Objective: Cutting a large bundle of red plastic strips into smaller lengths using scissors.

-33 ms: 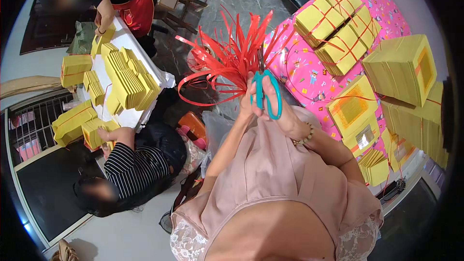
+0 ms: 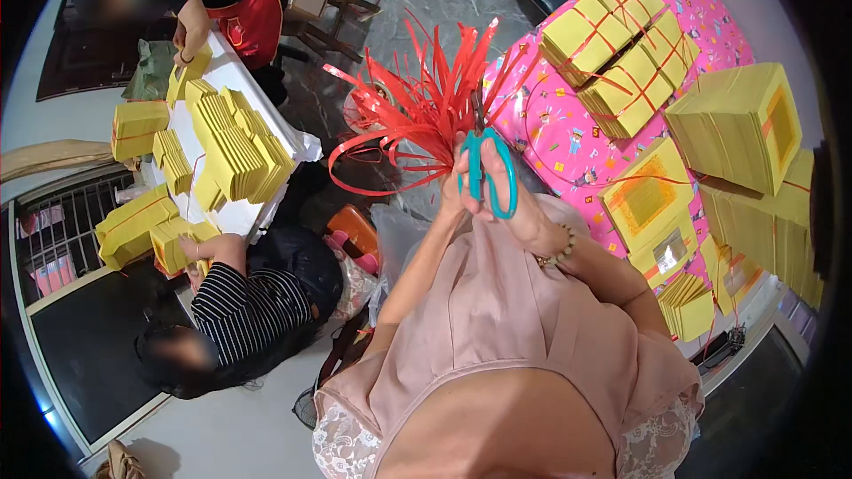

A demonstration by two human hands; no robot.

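Right hand (image 2: 506, 204) clenched through teal-handled scissors (image 2: 486, 173), blades in a fanned bunch of red plastic strips (image 2: 417, 106) gripped by left hand (image 2: 451, 188), above pink patterned bench (image 2: 568, 124). Some tied yellow paper stacks (image 2: 612, 44) done; others untied (image 2: 683, 306).

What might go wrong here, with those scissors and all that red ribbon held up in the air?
The scissors in the right hand work right beside the left hand that grips the red strips, so a finger could get nicked. The strips splay and curl in all directions, so the cut may come out uneven. Loose ends could also drop onto the person in the striped top below.
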